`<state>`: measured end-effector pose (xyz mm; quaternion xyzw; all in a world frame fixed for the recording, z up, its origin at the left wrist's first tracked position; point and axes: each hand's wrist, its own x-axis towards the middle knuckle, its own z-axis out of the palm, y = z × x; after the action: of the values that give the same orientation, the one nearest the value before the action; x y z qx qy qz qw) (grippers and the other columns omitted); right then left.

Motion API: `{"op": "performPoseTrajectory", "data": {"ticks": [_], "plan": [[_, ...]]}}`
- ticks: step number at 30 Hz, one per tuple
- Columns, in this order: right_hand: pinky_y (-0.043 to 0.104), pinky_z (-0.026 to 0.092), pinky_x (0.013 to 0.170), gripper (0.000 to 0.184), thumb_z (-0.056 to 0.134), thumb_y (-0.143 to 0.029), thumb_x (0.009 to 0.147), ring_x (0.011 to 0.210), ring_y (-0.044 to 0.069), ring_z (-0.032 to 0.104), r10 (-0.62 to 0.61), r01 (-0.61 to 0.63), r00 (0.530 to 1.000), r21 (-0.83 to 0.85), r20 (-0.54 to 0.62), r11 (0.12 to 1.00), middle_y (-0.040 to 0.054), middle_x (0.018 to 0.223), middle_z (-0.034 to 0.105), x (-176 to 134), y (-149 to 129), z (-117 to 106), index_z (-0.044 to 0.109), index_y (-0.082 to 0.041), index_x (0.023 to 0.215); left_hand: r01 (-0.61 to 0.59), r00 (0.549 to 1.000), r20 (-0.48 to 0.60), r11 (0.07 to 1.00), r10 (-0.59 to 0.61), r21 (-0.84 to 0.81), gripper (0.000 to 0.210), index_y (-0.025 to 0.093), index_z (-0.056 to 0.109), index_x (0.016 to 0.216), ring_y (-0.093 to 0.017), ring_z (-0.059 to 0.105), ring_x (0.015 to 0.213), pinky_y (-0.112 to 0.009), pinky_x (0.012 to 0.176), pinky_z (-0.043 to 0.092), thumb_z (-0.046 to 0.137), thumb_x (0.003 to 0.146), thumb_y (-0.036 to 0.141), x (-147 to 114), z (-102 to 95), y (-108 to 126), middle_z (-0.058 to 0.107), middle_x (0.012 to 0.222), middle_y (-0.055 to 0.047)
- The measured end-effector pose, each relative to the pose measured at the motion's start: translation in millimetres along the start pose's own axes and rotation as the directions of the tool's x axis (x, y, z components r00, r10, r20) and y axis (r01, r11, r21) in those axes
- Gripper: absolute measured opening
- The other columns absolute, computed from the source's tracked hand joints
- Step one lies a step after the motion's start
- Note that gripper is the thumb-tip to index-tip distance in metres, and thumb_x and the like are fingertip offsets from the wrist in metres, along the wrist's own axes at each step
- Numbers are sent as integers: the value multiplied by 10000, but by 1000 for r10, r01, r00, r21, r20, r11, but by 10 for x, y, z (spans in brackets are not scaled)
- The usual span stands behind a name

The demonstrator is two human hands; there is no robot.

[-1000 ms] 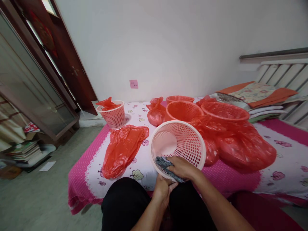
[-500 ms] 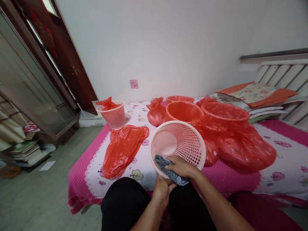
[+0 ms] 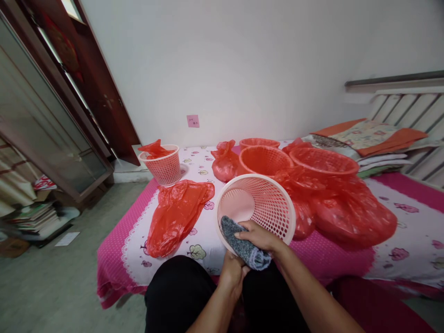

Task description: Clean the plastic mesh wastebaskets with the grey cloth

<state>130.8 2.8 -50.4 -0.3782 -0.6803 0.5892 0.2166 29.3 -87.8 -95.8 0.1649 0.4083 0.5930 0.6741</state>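
Note:
A pale pink perforated plastic basket (image 3: 274, 203) is tilted with its mouth toward me, above my knees at the bed's edge. My left hand (image 3: 233, 273) is closed on the basket's near side, with some fingers hidden beneath it. In my right hand (image 3: 258, 237) is a grey cloth (image 3: 244, 245), folded into a thick pad and lying across the near rim, its upper end inside the basket. A flat red plastic bag (image 3: 176, 217) lies on the bed to the left.
A pink basket (image 3: 163, 166) with red plastic in it stands at the bed's back left. Several red-bagged baskets (image 3: 265, 159) crowd behind and right of mine. Folded textiles (image 3: 374, 134) are stacked by the white radiator (image 3: 412, 108). Books (image 3: 38, 219) sit on the floor at left.
My right hand has shifted the grey cloth slightly up and left along the near rim, and more of its folded lower end shows. The basket and my left hand stay almost still.

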Motion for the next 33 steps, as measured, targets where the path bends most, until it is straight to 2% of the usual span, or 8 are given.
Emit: {"op": "performPoseTrajectory", "data": {"ticks": [4,7,13,15,18,22,28,33], "plan": [[242,443,616,242,695,-338,720,645,152,612,31,-29,1000,179,-6,983,-4,738,694,-4,-21,21,681,-137,854,-8,1000,21,1000,8,-23,575,207,621,1274,-281,708,1103,-411,936,572,792,726,185,0,2,-7,762,1171,-124],[250,458,622,316,768,-377,698,633,151,626,35,-36,999,316,11,948,8,735,704,-9,-31,37,692,-127,874,-13,999,36,1000,14,-24,520,185,644,1252,-283,696,1132,-405,952,567,790,754,213,14,3,-18,756,1188,-144],[287,525,699,413,843,-390,717,718,179,700,-34,10,999,598,28,801,58,855,759,-24,-10,96,721,-139,1021,-14,1000,-9,1000,14,10,461,161,667,1216,-296,703,1096,-432,972,548,765,787,297,45,-18,-22,757,1159,-164],[314,551,777,395,841,-379,735,816,204,730,-77,95,995,676,-57,731,56,914,773,-46,-9,75,725,-176,1053,3,999,-39,998,-1,66,430,162,663,1202,-287,716,1027,-448,947,552,730,800,298,40,-52,-14,763,1126,-158],[368,571,876,371,857,-387,713,955,251,740,-93,239,968,741,-233,627,37,924,785,-98,-31,-33,732,-224,1022,9,999,-41,994,-5,109,516,184,619,1236,-258,717,970,-430,905,556,690,727,146,37,-113,-12,763,1120,-130],[421,594,904,309,868,-374,680,1014,291,737,-55,354,917,745,-395,566,31,869,793,-184,-74,-229,731,-230,917,4,998,-60,996,2,94,593,177,612,1198,-241,705,971,-370,850,560,676,626,37,75,-166,-41,755,1117,-118],[466,625,875,231,842,-334,686,1014,328,741,35,398,879,775,-475,491,70,844,797,-258,-70,-371,724,-199,832,32,989,-148,997,-22,65,309,118,668,970,-192,689,816,-300,724,569,695,674,30,121,-140,-52,753,943,-108],[485,630,877,223,801,-300,720,1008,319,748,62,441,848,765,-527,470,51,861,803,-265,-46,-399,731,-221,916,34,975,-223,998,-19,60,213,114,671,907,-122,647,705,-193,591,508,648,729,-1,99,-105,13,735,866,-80]]}}
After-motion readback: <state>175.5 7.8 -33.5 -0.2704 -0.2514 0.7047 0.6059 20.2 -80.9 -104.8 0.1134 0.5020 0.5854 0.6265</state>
